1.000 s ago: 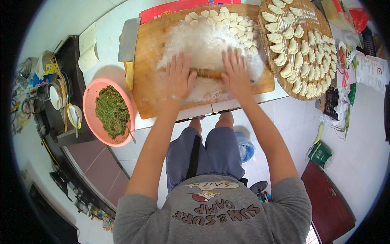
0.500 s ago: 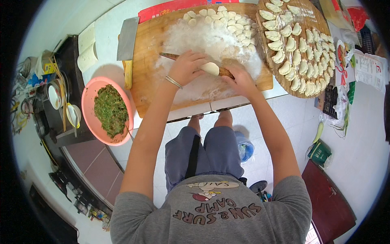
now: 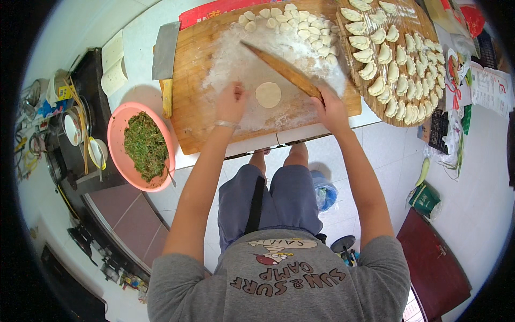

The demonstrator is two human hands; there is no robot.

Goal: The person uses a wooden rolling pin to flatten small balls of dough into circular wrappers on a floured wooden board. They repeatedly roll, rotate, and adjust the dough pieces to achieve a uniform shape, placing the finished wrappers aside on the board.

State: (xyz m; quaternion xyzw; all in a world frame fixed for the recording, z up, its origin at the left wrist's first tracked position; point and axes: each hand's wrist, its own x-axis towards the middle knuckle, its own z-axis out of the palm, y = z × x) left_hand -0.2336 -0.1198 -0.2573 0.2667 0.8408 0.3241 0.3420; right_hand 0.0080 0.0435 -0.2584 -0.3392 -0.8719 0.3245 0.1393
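My right hand (image 3: 333, 111) grips one end of a tapered wooden rolling pin (image 3: 281, 68), which slants up and to the left over the floured board. Just left of the pin, a round flat dough wrapper (image 3: 268, 95) lies on the wooden cutting board (image 3: 193, 112). My left hand (image 3: 232, 102) hovers beside the wrapper, smeared by motion, so its fingers cannot be made out. Several small dough pieces (image 3: 303, 25) dusted with flour are scattered at the board's far right.
A cleaver (image 3: 166, 51) with a yellow handle rests along the board's left edge. Nearby stands a pink bowl (image 3: 115, 153) of green filling (image 3: 145, 145) with a spoon. At the far right, a round wooden board (image 3: 370, 115) carries rows of folded dumplings (image 3: 385, 53).
My left hand has let go of the rolling pin and drawn back left. The pin has swung up off the wrapper, held only by my right hand. The wrapper now lies flat and round.
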